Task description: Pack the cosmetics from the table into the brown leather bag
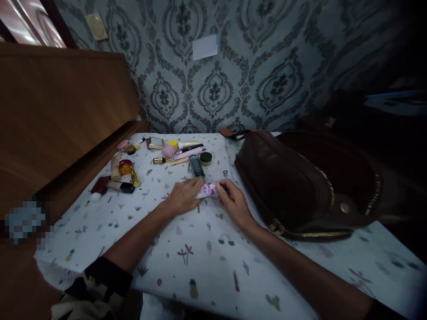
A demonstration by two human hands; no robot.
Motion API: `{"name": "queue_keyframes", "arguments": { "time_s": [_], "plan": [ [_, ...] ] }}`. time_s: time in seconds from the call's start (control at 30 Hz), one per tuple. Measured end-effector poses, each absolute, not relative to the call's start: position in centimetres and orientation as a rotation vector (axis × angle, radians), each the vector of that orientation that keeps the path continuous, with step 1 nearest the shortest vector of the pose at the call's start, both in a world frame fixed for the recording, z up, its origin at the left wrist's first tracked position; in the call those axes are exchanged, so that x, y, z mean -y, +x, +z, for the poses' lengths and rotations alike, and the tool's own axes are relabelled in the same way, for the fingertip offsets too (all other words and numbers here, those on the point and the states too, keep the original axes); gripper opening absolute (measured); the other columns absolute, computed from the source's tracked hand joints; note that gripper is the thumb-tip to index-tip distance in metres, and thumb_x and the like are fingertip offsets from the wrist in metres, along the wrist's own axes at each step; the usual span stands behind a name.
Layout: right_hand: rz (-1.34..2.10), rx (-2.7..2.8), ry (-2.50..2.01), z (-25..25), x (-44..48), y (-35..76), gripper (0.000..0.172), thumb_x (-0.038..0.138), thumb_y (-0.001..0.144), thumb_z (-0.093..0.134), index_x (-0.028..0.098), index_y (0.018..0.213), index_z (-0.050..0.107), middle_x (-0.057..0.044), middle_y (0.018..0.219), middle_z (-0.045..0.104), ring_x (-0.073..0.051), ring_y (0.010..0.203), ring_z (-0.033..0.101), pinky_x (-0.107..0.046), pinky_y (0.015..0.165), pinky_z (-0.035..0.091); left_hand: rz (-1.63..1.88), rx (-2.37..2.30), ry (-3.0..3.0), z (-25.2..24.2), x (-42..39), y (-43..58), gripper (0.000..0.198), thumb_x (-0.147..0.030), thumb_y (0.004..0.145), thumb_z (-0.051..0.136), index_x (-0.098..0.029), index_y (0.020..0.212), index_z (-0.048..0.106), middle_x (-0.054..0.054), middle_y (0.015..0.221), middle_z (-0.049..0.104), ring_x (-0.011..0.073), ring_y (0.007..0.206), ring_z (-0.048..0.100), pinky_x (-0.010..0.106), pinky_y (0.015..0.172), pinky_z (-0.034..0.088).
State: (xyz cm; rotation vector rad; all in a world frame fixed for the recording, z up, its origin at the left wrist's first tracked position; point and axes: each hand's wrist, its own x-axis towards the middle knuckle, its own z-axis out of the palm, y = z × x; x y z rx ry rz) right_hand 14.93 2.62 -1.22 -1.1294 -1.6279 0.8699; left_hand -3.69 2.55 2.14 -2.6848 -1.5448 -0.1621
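Observation:
Between my hands, low over the printed cloth, is a small purple-and-white tube [208, 190], lying crosswise. My left hand [183, 196] has its fingers closed on the tube's left end. The thumb and fingers of my right hand [232, 199] pinch its right end. Just beyond the tube lies a dark green bottle [196, 166], close to my left fingertips. A round dark-green-lidded jar [206, 158] sits beside that bottle. Behind them are a pink tube [190, 153], a pink sponge-like piece [168, 151] and a black-and-gold lipstick-like tube [162, 160].
A large brown bag [283, 186] with an unzipped top stands on the right. More cosmetics, among them an amber jar [126, 166] and a dark red bottle [100, 186], lie at the left. A wooden panel [63, 111] borders the left side; patterned wall [213, 89] rises behind.

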Motion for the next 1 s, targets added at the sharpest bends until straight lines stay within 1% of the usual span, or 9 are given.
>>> {"name": "queue_keyframes", "arguments": {
  "time_s": [0.17, 0.23, 0.33, 0.43, 0.57, 0.63, 0.73, 0.83, 1.0],
  "plan": [
    [0.857, 1.622, -1.134, -1.0, -2.5, 14.9, 0.037, 0.055, 0.094, 0.046, 0.020, 0.086, 0.055, 0.002, 0.066, 0.052, -0.015, 0.062, 0.049, -0.027, 0.058, 0.039, -0.139, 1.564, -2.643, 1.9, -2.4, -3.3, 0.024, -0.023, 0.096, 0.051, -0.018, 0.119, 0.051, 0.010, 0.116, 0.063, 0.0258, 0.108, 0.063, 0.036, 0.081, 0.055],
    [0.859, 1.621, -1.108, -0.8, -2.4, 14.8, 0.035, 0.053, 0.094, 0.046, 0.020, 0.087, 0.055, 0.002, 0.065, 0.051, -0.015, 0.063, 0.049, -0.027, 0.059, 0.039, -0.163, 1.564, -2.636, 1.7, -2.4, -3.3, 0.023, -0.024, 0.097, 0.053, -0.018, 0.119, 0.052, 0.011, 0.117, 0.064, 0.0262, 0.111, 0.062, 0.036, 0.082, 0.055],
    [0.851, 1.634, -1.054, -0.5, -2.1, 14.8, 0.032, 0.050, 0.095, 0.047, 0.019, 0.096, 0.058, 0.003, 0.068, 0.052, -0.014, 0.064, 0.050, -0.026, 0.061, 0.039, -0.216, 1.549, -2.631, 1.3, -2.6, -3.3, 0.023, -0.030, 0.098, 0.054, -0.019, 0.118, 0.055, 0.011, 0.118, 0.066, 0.0258, 0.113, 0.062, 0.035, 0.083, 0.056],
    [0.827, 1.663, -1.022, -0.4, -1.9, 14.8, 0.032, 0.047, 0.092, 0.053, 0.019, 0.104, 0.061, 0.002, 0.075, 0.056, -0.014, 0.067, 0.051, -0.026, 0.064, 0.041, -0.248, 1.505, -2.612, 0.8, -2.9, -3.5, 0.025, -0.035, 0.098, 0.054, -0.018, 0.115, 0.058, 0.011, 0.112, 0.069, 0.0249, 0.106, 0.066, 0.035, 0.084, 0.055],
    [0.828, 1.679, -0.975, -0.3, -1.6, 14.6, 0.032, 0.042, 0.087, 0.061, 0.019, 0.109, 0.062, -0.001, 0.086, 0.063, -0.015, 0.073, 0.055, -0.027, 0.068, 0.044, -0.340, 1.418, -2.604, 0.4, -3.2, -4.2, 0.028, -0.043, 0.097, 0.055, -0.017, 0.104, 0.063, 0.010, 0.097, 0.072, 0.0228, 0.093, 0.069, 0.032, 0.079, 0.055],
    [0.829, 1.670, -0.980, -0.2, -1.5, 14.5, 0.033, 0.041, 0.086, 0.063, 0.019, 0.110, 0.062, -0.001, 0.086, 0.064, -0.015, 0.073, 0.055, -0.026, 0.068, 0.044, -0.401, 1.360, -2.625, 0.3, -3.4, -4.6, 0.029, -0.044, 0.097, 0.055, -0.017, 0.099, 0.063, 0.009, 0.091, 0.072, 0.0222, 0.088, 0.070, 0.030, 0.076, 0.054],
    [0.832, 1.668, -0.986, 0.0, -1.4, 14.6, 0.034, 0.040, 0.086, 0.063, 0.019, 0.113, 0.061, 0.001, 0.082, 0.062, -0.014, 0.070, 0.052, -0.025, 0.065, 0.042, -0.512, 1.269, -2.665, 0.1, -3.4, -4.8, 0.025, -0.039, 0.099, 0.052, -0.017, 0.096, 0.063, 0.007, 0.083, 0.071, 0.0207, 0.078, 0.070, 0.029, 0.070, 0.053],
    [0.828, 1.641, -0.970, 0.0, -1.4, 14.7, 0.034, 0.042, 0.088, 0.060, 0.018, 0.112, 0.060, 0.002, 0.078, 0.056, -0.012, 0.066, 0.048, -0.024, 0.062, 0.039, -0.671, 1.191, -2.687, -0.3, -3.4, -4.6, 0.021, -0.030, 0.102, 0.044, -0.018, 0.099, 0.061, 0.005, 0.079, 0.069, 0.0193, 0.073, 0.069, 0.028, 0.067, 0.053],
    [0.812, 1.570, -0.976, 0.0, -1.7, 15.0, 0.032, 0.046, 0.092, 0.054, 0.018, 0.107, 0.060, 0.004, 0.073, 0.051, -0.012, 0.064, 0.045, -0.024, 0.062, 0.036, -0.882, 1.071, -2.715, -0.9, -3.3, -4.1, 0.021, -0.023, 0.102, 0.038, -0.019, 0.112, 0.056, 0.007, 0.094, 0.071, 0.0198, 0.083, 0.070, 0.029, 0.073, 0.056]
  ]
}}
